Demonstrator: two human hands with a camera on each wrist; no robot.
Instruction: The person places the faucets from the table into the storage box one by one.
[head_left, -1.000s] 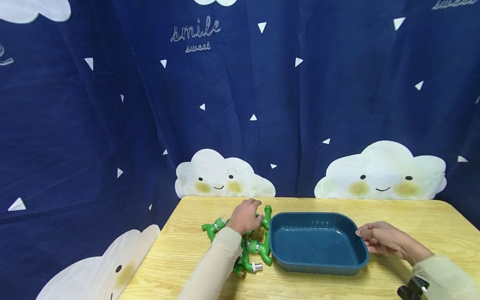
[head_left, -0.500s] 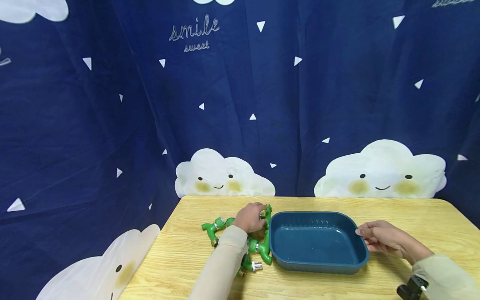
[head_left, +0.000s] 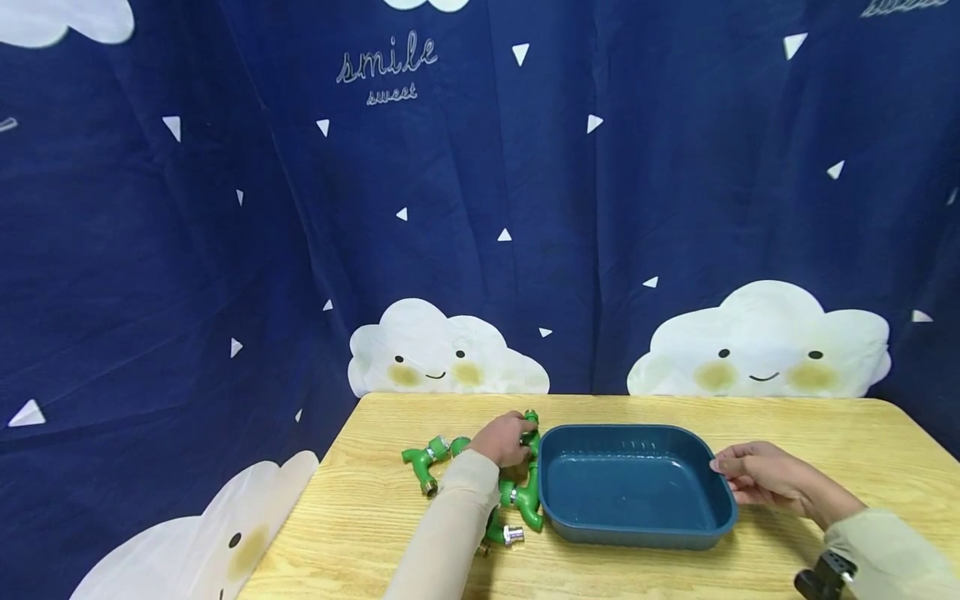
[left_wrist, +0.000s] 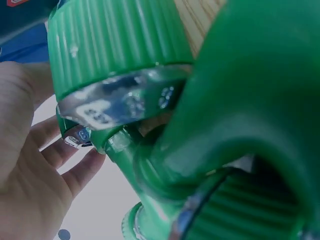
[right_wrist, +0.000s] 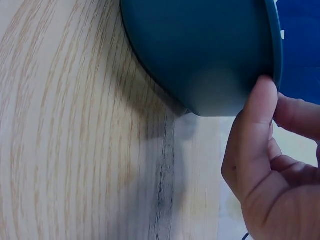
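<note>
My left hand (head_left: 504, 440) grips a green tap (head_left: 532, 417) at the far end of a cluster, close by the basin's left side. In the left wrist view, fingers of the left hand (left_wrist: 37, 185) curl behind that tap's silver collar (left_wrist: 75, 137), while nearer taps hide part of it. With thumb and fingers, my right hand (head_left: 772, 479) pinches the right rim of a dark blue rectangular basin (head_left: 637, 533), which holds nothing. The right wrist view shows the thumb of the right hand (right_wrist: 270, 185) pressed on the basin wall (right_wrist: 210, 60).
Several more green taps lie about my left forearm, among them one at the left (head_left: 427, 462), one against the basin (head_left: 528, 500) and one with a silver threaded end (head_left: 504, 533). The wooden table (head_left: 345, 517) ends at a blue curtain (head_left: 555, 208) with cloud prints.
My left hand has moved right from above the cluster to the far tap, and its fingers have closed round it. The right hand and basin stay in place.
</note>
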